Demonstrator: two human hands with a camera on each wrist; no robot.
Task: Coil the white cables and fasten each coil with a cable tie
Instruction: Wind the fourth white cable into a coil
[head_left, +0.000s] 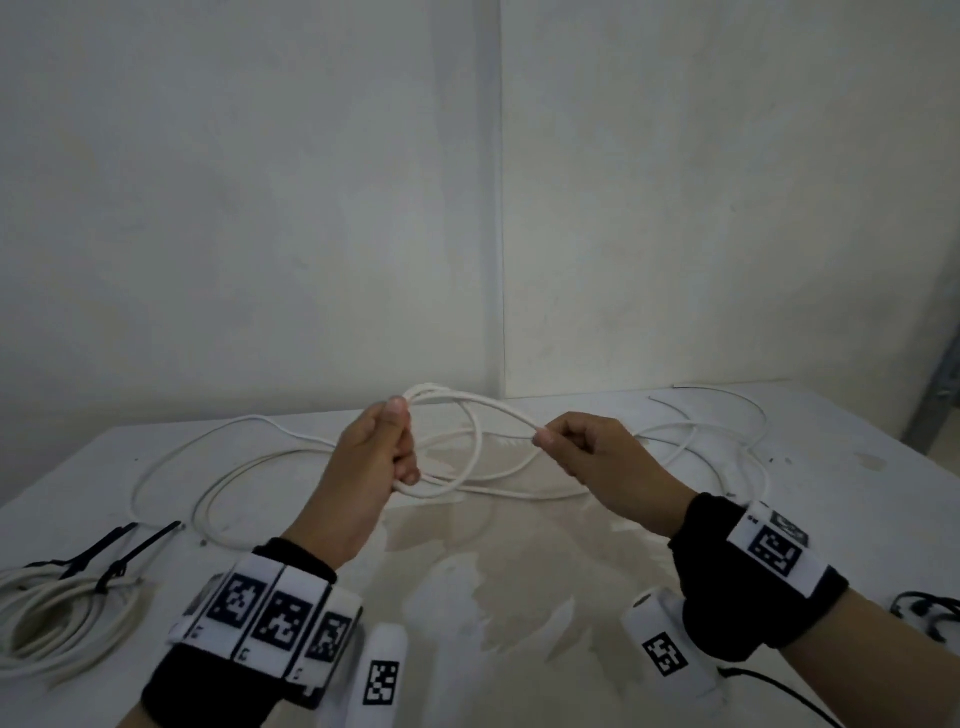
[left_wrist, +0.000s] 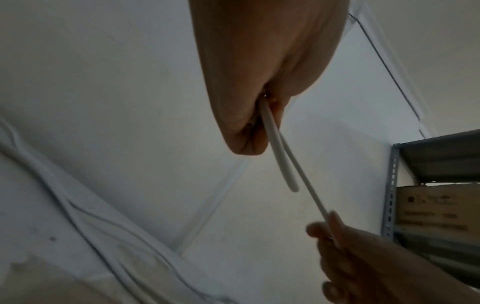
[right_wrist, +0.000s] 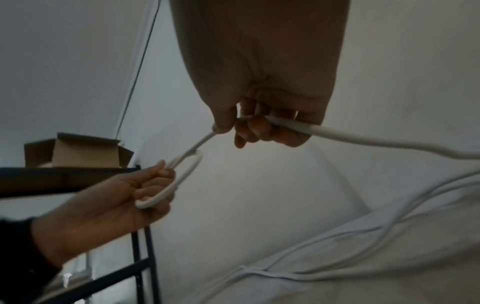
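Note:
Above the white table, my left hand grips a small bunch of loops of a white cable in its fist. My right hand pinches a strand of the same cable a short way to the right. In the left wrist view the cable leaves my left hand as two strands, one running to the right hand. The right wrist view shows my right hand curled round the cable and the left hand holding a loop. The rest trails loose over the table.
A coiled white cable bound with black cable ties lies at the table's front left. More black ties lie at the right edge. A wall backs the table. Shelving holds a cardboard box.

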